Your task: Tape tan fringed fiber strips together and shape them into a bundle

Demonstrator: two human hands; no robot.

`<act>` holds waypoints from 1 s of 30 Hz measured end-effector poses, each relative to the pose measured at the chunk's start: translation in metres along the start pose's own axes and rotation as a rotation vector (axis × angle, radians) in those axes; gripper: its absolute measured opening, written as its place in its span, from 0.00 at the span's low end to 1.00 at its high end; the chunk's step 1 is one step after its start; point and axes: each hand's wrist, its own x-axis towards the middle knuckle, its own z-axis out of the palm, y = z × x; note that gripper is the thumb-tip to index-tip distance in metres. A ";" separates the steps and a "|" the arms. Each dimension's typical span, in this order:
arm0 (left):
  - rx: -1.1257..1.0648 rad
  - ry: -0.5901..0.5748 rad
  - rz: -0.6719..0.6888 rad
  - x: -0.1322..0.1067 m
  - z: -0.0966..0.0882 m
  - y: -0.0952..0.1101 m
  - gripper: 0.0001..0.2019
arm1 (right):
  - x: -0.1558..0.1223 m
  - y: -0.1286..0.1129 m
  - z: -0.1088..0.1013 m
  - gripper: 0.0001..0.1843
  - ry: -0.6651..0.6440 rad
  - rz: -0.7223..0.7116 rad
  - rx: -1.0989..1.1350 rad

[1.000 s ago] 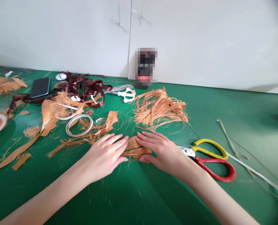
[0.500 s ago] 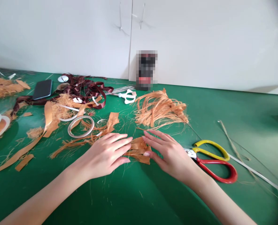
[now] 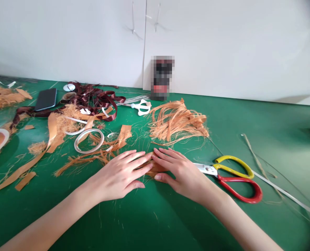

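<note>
My left hand (image 3: 126, 172) and my right hand (image 3: 176, 169) lie palms down with fingers stretched out, their fingertips meeting over a piece of orange-brown ribbon (image 3: 159, 168). Most of that ribbon is hidden under the fingers. Frayed orange strands and a short ribbon piece (image 3: 125, 134) lie just beyond my left hand. Past the fingertips rests a bundle of fringed orange ribbon (image 3: 177, 122). Big scissors with one yellow and one red handle (image 3: 254, 200) lie beside my right hand, their blades partly hidden behind it.
A roll of double-sided tape (image 3: 75, 141), a tangle of dark brown ribbon (image 3: 92, 96), a phone (image 3: 46, 99) and white-handled scissors (image 3: 144, 107) lie on the left and at the back. A blurred-out box (image 3: 162, 78) leans against the white wall (image 3: 223, 45). The tabletop (image 3: 134, 226) is green.
My right hand has moved left over the ribbon, so its fingertips now meet those of my left hand. More of the ribbon is covered, and more of the big scissors' blades shows.
</note>
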 end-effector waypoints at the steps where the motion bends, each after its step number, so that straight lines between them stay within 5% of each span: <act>1: -0.027 0.000 0.015 0.000 -0.002 0.001 0.22 | 0.000 0.001 0.000 0.26 0.000 -0.001 0.008; 23: -0.208 -0.010 -0.019 -0.007 -0.004 -0.002 0.20 | 0.000 -0.009 0.006 0.20 0.079 0.028 -0.119; 26: -0.205 0.102 -0.024 -0.003 -0.008 -0.002 0.15 | -0.003 -0.007 0.004 0.20 0.075 0.022 -0.109; 30: -0.018 0.375 -0.319 -0.002 -0.014 -0.018 0.09 | -0.005 -0.004 0.001 0.20 0.094 0.010 -0.082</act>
